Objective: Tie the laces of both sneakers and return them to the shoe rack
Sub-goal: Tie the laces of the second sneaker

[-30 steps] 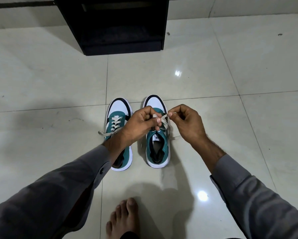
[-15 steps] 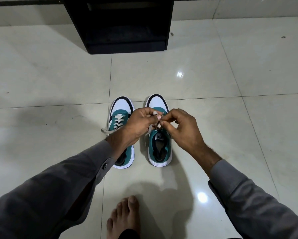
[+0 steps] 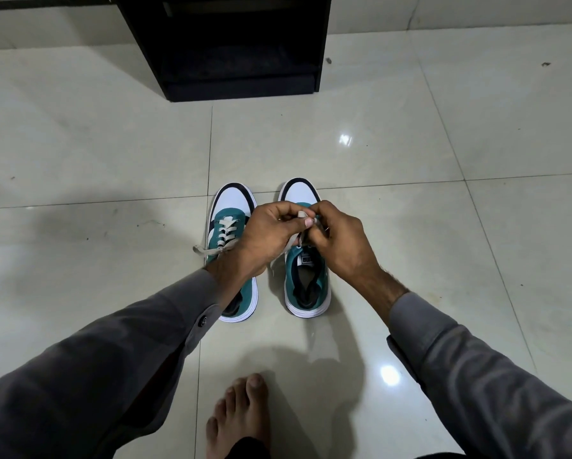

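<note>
While both hands meet over the right sneaker point(image 3: 307, 283) on the tiled floor point(image 3: 443, 226), left hand point(image 3: 271, 236) and right hand point(image 3: 339, 241) pinching its lace point(image 3: 301, 215), left sneaker point(image 3: 226, 226) alongside, laces loose, black shoe rack point(image 3: 225, 44) beyond.

Two teal-white sneakers side by side on floor, toes away. Left sneaker point(image 3: 228, 240) laces loose; right sneaker point(image 3: 306, 283) laces pinched above tongue. Black shoe rack point(image 3: 225, 44) beyond.
</note>
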